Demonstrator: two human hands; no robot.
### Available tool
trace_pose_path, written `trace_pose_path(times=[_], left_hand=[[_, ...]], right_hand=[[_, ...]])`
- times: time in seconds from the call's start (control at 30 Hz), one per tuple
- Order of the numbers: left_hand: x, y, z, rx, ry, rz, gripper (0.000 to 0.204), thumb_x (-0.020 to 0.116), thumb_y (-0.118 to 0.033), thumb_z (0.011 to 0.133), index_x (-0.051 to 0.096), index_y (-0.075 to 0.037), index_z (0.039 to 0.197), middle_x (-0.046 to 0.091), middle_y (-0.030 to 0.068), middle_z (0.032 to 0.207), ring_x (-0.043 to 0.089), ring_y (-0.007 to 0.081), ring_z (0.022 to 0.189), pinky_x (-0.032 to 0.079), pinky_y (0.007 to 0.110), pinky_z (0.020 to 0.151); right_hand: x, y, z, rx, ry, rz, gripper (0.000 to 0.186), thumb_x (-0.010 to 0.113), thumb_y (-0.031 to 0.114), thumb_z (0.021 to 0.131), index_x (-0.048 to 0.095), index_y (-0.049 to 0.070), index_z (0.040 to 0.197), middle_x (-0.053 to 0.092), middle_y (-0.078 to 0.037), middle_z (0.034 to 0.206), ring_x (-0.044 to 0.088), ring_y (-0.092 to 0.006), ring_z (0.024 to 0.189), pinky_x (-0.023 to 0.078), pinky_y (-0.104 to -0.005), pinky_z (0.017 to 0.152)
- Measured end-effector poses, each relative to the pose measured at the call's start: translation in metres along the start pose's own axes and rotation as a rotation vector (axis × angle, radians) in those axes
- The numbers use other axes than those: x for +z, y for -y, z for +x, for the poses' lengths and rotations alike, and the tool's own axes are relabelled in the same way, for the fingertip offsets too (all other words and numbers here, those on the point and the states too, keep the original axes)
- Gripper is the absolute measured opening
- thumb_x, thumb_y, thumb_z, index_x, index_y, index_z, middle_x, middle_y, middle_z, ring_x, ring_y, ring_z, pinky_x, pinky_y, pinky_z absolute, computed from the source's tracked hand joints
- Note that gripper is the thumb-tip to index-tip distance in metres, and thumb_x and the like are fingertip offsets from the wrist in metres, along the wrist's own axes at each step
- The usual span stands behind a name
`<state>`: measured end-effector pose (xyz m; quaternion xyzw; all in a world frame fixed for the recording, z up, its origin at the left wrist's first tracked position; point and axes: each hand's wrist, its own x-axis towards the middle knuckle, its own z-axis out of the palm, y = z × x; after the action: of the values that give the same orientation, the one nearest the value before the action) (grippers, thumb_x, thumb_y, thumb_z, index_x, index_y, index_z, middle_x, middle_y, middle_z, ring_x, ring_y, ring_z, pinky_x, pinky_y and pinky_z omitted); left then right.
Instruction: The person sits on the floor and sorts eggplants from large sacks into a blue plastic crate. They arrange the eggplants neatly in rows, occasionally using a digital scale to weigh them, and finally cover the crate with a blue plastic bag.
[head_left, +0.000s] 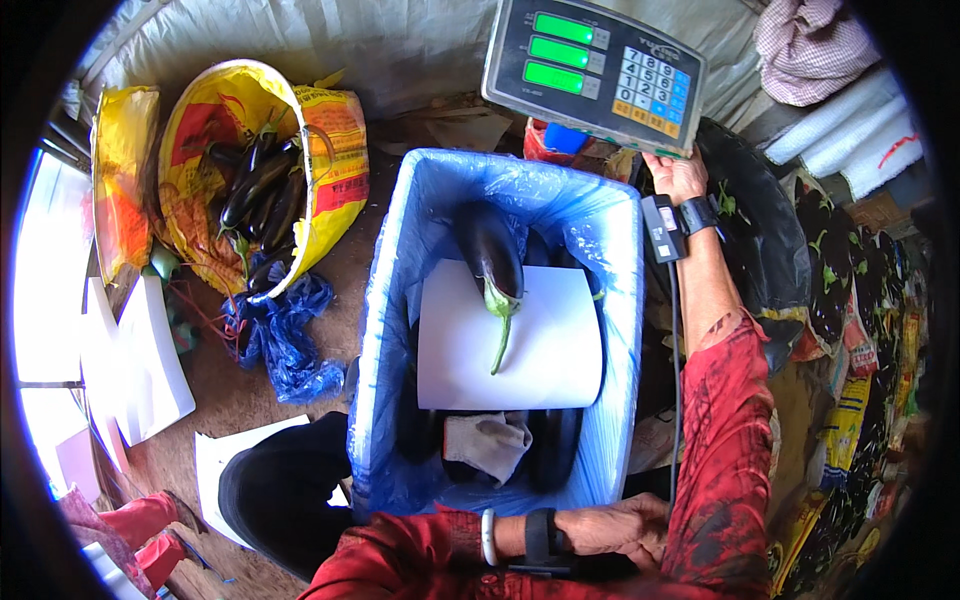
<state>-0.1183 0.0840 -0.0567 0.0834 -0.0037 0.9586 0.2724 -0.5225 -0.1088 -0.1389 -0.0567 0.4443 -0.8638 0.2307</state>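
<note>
My right hand (677,177) reaches up to the lower edge of a digital scale's display (597,72) with green-lit readouts. Its fingertips are partly hidden behind that edge and seem to grip it. My left hand (618,527) lies across my front beside my right sleeve, fingers curled; whatever they hold is hidden. Between my arms and the scale stands a crate (632,330) lined with blue plastic film. Inside, a dark eggplant (487,250) with a green stem rests on a white sheet (510,340). A grey cloth glove (488,445) lies below the sheet, among more eggplants.
At the left, a yellow and red basket (175,150) holds several eggplants. Crumpled blue plastic (290,340) and white sheets (155,360) lie near it. On the right are a black plastic-lined container (770,260) and many more eggplants (830,250). A cable (678,400) runs along my right arm.
</note>
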Motion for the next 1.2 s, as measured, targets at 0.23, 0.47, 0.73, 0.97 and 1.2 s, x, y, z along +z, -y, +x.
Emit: trace_pose_path(times=[0.23, 0.47, 0.73, 0.97, 1.2], left_hand=[[-0.024, -0.016, 0.011, 0.04, -0.094, 0.063, 0.062, 0.046, -0.005, 0.084, 0.039, -0.004, 0.146, 0.059, 0.0117, 0.133, 0.065, 0.024, 0.112, 0.057, 0.036, 0.087], [-0.045, -0.026, 0.008, 0.068, -0.228, 0.04, 0.07, 0.056, -0.02, 0.089, 0.027, -0.008, 0.151, 0.045, 0.0118, 0.144, 0.051, 0.0253, 0.128, 0.053, 0.041, 0.095], [-0.053, -0.035, 0.011, 0.118, -0.285, 0.247, 0.047, 0.046, -0.03, 0.1, 0.037, -0.009, 0.141, 0.052, 0.0068, 0.121, 0.056, 0.0178, 0.1, 0.054, 0.033, 0.078], [-0.05, -0.035, 0.01, 0.138, -0.431, 0.415, 0.048, 0.043, -0.041, 0.103, 0.039, -0.008, 0.138, 0.056, 0.0069, 0.109, 0.059, 0.0176, 0.093, 0.055, 0.031, 0.07], [-0.028, -0.03, 0.008, 0.07, -0.376, 0.429, 0.031, 0.046, -0.024, 0.101, 0.044, -0.001, 0.122, 0.062, 0.0102, 0.096, 0.065, 0.019, 0.082, 0.057, 0.031, 0.063]], right_hand=[[-0.014, -0.004, 0.033, -0.497, 0.346, -0.929, 0.046, 0.045, 0.035, 0.1, 0.051, 0.009, 0.137, 0.054, -0.013, 0.14, 0.048, -0.0334, 0.131, 0.038, -0.0499, 0.109], [-0.018, -0.013, 0.054, -0.769, 0.346, -1.694, 0.049, 0.043, 0.038, 0.099, 0.05, 0.011, 0.139, 0.051, -0.014, 0.143, 0.044, -0.0346, 0.134, 0.035, -0.0482, 0.111], [0.003, -0.006, 0.044, -0.757, 0.452, -2.054, 0.049, 0.043, 0.039, 0.099, 0.05, 0.01, 0.139, 0.049, -0.015, 0.144, 0.042, -0.0351, 0.135, 0.033, -0.0478, 0.112], [0.003, -0.076, 0.059, -0.782, 0.459, -1.724, 0.049, 0.046, 0.036, 0.099, 0.05, 0.005, 0.136, 0.053, -0.016, 0.14, 0.048, -0.0348, 0.129, 0.036, -0.0449, 0.11], [-0.068, -0.089, 0.116, -0.09, 0.244, -1.087, 0.054, 0.055, 0.036, 0.096, 0.049, 0.004, 0.139, 0.055, -0.015, 0.138, 0.052, -0.0348, 0.126, 0.041, -0.043, 0.105]])
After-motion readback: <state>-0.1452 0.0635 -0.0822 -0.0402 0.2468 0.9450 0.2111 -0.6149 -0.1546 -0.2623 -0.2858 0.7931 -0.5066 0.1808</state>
